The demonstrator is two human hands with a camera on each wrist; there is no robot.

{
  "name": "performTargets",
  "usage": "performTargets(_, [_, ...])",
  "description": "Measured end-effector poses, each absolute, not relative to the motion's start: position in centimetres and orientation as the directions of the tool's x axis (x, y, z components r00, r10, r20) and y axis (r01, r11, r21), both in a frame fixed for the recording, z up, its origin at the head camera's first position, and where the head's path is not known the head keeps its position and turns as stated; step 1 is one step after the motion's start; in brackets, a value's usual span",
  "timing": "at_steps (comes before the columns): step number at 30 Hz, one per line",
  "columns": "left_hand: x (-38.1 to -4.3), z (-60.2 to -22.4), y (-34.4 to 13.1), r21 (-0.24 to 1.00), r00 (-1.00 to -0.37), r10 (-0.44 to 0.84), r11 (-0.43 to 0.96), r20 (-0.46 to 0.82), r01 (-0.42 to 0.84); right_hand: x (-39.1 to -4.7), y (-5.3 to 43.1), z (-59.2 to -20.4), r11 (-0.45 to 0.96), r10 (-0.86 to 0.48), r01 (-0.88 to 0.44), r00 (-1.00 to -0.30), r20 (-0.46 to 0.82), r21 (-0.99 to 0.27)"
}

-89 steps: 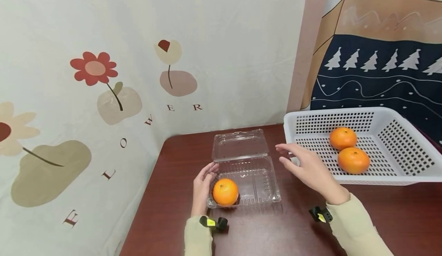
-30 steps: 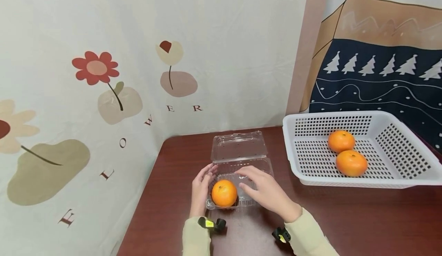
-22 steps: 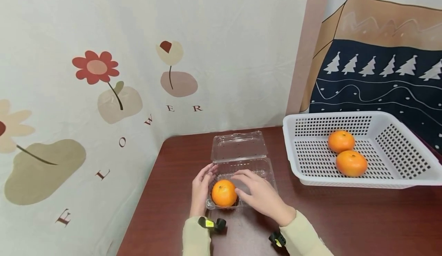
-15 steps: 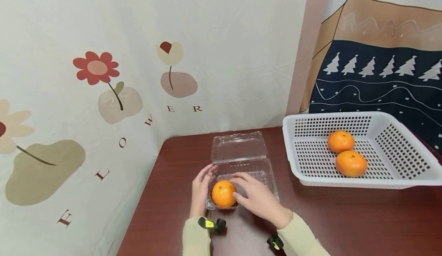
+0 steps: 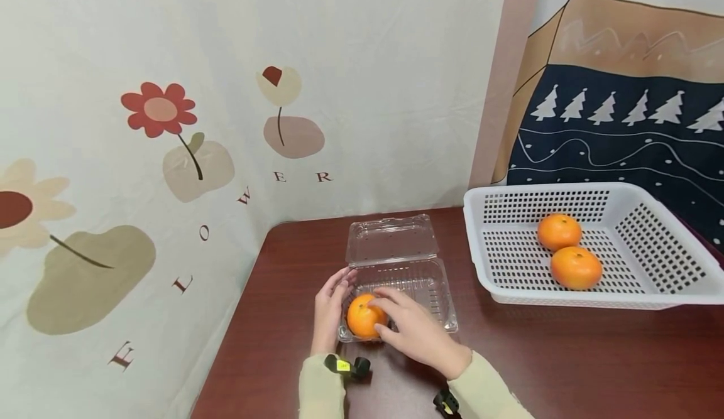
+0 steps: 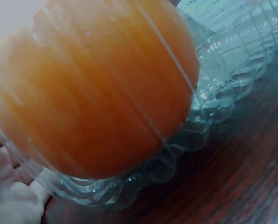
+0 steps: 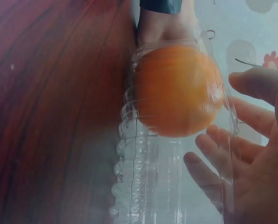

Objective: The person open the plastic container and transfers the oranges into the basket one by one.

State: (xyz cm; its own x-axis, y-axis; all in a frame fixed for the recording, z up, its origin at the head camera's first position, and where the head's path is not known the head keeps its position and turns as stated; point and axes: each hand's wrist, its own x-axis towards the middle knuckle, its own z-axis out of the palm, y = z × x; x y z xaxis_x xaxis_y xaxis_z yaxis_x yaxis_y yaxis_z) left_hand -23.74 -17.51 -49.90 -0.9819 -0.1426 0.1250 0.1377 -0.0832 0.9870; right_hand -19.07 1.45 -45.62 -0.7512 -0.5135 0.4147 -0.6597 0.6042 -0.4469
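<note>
A mandarin orange (image 5: 362, 321) sits in the front left corner of a clear plastic clamshell container (image 5: 435, 287), whose lid (image 5: 391, 240) lies folded back. My left hand (image 5: 329, 309) is against the container's left wall. In the left wrist view the orange (image 6: 96, 93) shows large through the clear wall, with part of my left hand (image 6: 12, 191) outside it. Over the orange's right side, my right hand (image 5: 415, 328) spreads its fingers and thumb. The right wrist view shows the right hand (image 7: 255, 163) with fingers apart, close to the orange (image 7: 178, 91) and holding nothing.
A white plastic basket (image 5: 492, 281) with two more oranges (image 5: 575, 268) stands to the right on the dark red wooden table (image 5: 283, 281). Behind the table hangs a flower-print curtain (image 5: 384, 92). Each wrist wears a small black camera (image 5: 347, 367).
My right hand has come from beside the basket leftward over the container, its fingertips now overlapping the orange. The left hand has stayed at the container's left side.
</note>
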Motion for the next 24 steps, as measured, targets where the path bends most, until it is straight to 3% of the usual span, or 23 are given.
performTargets(6, [-23.8,-50.0,-17.5,0.987,-0.982,-0.138,-0.077,0.129,0.141,-19.0,1.2,-45.7,0.601,-0.535,-0.683,-0.730,0.426,-0.415])
performTargets(14, [-23.5,-49.3,-17.6,0.987,-0.987,-0.106,-0.092,0.122,0.132,-18.9,1.0,-45.6,0.622,-0.547,-0.645,-0.764,0.343,-0.444])
performTargets(24, [-22.9,-47.9,-17.2,0.988,-0.989,-0.093,-0.089,0.114,0.122,-19.0,0.7,-45.7,0.630,-0.554,-0.645,-0.764,0.330,-0.432])
